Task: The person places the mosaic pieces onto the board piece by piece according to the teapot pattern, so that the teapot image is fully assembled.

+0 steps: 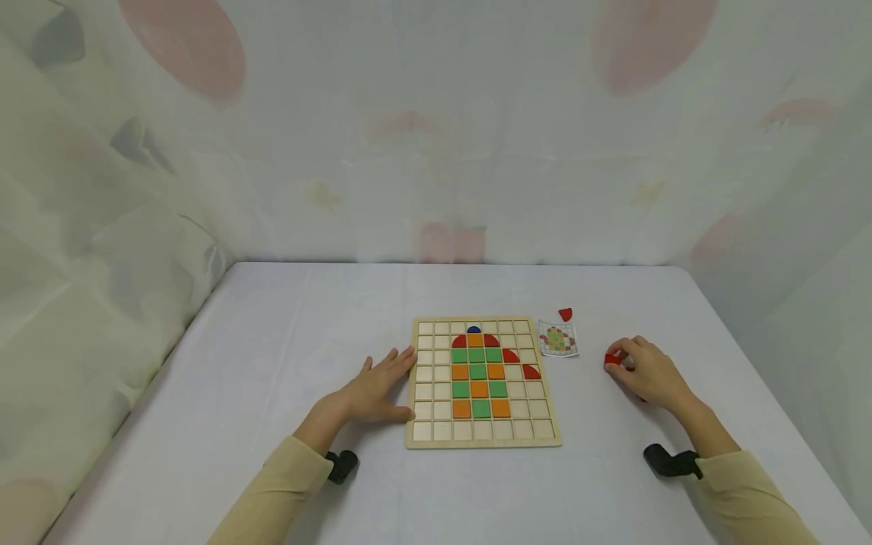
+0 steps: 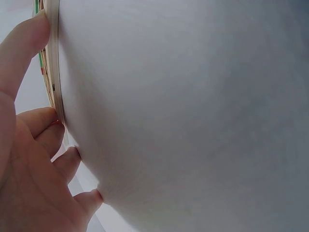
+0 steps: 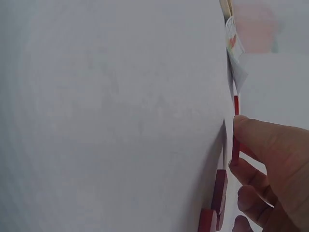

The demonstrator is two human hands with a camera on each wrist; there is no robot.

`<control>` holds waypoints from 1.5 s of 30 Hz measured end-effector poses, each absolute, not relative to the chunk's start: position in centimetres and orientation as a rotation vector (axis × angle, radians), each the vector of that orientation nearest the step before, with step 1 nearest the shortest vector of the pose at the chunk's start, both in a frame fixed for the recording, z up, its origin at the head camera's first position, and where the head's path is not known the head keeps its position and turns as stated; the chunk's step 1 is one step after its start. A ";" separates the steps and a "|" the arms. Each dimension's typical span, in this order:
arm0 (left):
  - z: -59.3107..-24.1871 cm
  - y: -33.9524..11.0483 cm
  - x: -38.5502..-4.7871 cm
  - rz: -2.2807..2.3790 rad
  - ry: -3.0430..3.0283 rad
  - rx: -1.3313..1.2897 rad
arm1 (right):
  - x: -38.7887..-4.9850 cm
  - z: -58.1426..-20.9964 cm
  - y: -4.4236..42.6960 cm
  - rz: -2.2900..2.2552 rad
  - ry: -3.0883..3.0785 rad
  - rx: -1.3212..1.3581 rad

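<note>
A square wooden grid board lies on the table with green, orange, red and blue tiles set in its cells. My left hand rests at the board's left edge, fingers spread and touching the frame; the left wrist view shows the thumb against the board's side. To the right of the board, my right hand pinches a red tile between thumb and fingers. Seen edge-on in the right wrist view, that red tile is thin, its full outline hidden. More red tiles lie on the table beneath this hand.
A small paper pattern card lies beside the board's right edge, one corner lifted. Just behind it sits a red quarter-circle tile. White cloth covers the table, and patterned fabric hangs behind and at the sides.
</note>
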State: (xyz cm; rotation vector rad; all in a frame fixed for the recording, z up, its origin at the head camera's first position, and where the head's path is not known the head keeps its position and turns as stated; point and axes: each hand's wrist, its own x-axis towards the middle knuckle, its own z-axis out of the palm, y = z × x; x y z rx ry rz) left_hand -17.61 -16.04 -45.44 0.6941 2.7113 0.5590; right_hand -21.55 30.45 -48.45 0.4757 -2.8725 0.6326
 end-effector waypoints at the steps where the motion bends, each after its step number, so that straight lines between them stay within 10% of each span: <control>1: -45.4 -16.0 -17.6 0.558 2.710 0.693 | -21.5 -48.4 30.3 0.651 -2.873 0.475; 45: -45.4 -16.0 -17.6 0.550 2.702 0.686 | -18.5 -48.0 19.9 0.731 -2.851 0.819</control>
